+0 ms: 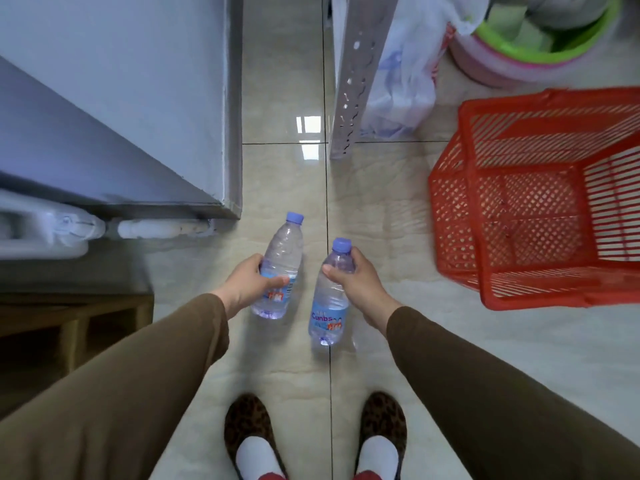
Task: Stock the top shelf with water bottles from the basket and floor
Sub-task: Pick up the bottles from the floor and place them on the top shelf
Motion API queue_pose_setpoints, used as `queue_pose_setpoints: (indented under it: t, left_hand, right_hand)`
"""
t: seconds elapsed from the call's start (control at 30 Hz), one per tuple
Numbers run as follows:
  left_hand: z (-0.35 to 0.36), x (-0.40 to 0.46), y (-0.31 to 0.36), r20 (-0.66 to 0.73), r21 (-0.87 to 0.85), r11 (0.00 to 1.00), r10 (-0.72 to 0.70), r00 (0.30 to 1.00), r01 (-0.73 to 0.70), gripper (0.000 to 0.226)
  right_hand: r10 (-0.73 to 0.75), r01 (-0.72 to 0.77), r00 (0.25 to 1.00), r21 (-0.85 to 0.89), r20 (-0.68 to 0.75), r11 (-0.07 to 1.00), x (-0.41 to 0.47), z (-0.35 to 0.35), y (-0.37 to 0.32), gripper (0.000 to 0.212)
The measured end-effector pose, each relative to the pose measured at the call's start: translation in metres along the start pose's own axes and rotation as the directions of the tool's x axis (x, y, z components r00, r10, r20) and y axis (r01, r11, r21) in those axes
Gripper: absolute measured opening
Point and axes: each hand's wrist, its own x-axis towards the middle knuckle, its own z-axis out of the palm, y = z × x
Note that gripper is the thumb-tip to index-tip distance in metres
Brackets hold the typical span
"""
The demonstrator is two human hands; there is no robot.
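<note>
I hold two clear water bottles with purple caps and blue labels above the tiled floor. My left hand (pixel 250 282) grips the left water bottle (pixel 283 251) around its middle, cap pointing away from me. My right hand (pixel 356 277) grips the right water bottle (pixel 329 315) near its neck, so the bottle hangs down. The red plastic basket (pixel 540 202) stands to the right on the floor, and its inside looks bare. A grey perforated shelf post (pixel 349 81) rises ahead, just right of centre. The top shelf is out of view.
A grey cabinet (pixel 138 98) fills the upper left, with white pipes (pixel 104 230) at its foot and a wooden frame (pixel 69 327) below. A plastic bag (pixel 405 81) and stacked green and pink basins (pixel 540 46) sit beyond the post. My feet (pixel 311 438) stand below.
</note>
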Motion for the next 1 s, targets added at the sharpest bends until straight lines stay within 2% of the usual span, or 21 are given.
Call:
queue_pose_setpoints:
  t: [0.13,0.37,0.5,0.63,0.77,0.87,1.0]
  left_hand:
    - [-0.014,-0.074,0.045,-0.002,-0.116,0.992,0.055,0.998,-0.055,0.042]
    - [-0.047,-0.254,0.176,-0.010,-0.274,0.943,0.196,0.981,-0.191,0.044]
    - [-0.067,-0.361,0.264,-0.035,-0.316,0.897,0.314,0.949,-0.309,0.041]
    - [-0.084,-0.455,0.355,-0.055,-0.337,0.837,0.438,0.897,-0.430,0.039]
    - [-0.099,-0.528,0.428,-0.080,-0.342,0.765,0.556,0.827,-0.547,0.038]
    - [-0.102,-0.575,0.474,-0.094,-0.353,0.694,0.640,0.762,-0.627,0.032]
    - [-0.101,-0.620,0.520,-0.086,-0.323,0.626,0.727,0.681,-0.709,0.049]
  right_hand:
    - [-0.119,0.120,0.992,0.015,-0.042,0.993,-0.054,-0.022,-0.076,0.031]
    - [-0.303,0.303,0.953,0.029,-0.015,0.952,-0.203,-0.084,-0.241,0.037]
    - [-0.430,0.430,0.903,0.004,-0.017,0.903,-0.295,-0.127,-0.349,0.026]
    - [-0.568,0.568,0.819,-0.023,-0.076,0.823,-0.386,-0.169,-0.452,0.039]
    - [-0.671,0.675,0.725,-0.035,-0.155,0.737,-0.470,-0.204,-0.540,0.027]
    - [-0.720,0.725,0.672,-0.043,-0.174,0.687,-0.520,-0.231,-0.587,0.032]
    - [-0.784,0.794,0.583,-0.056,-0.213,0.605,-0.570,-0.265,-0.631,0.033]
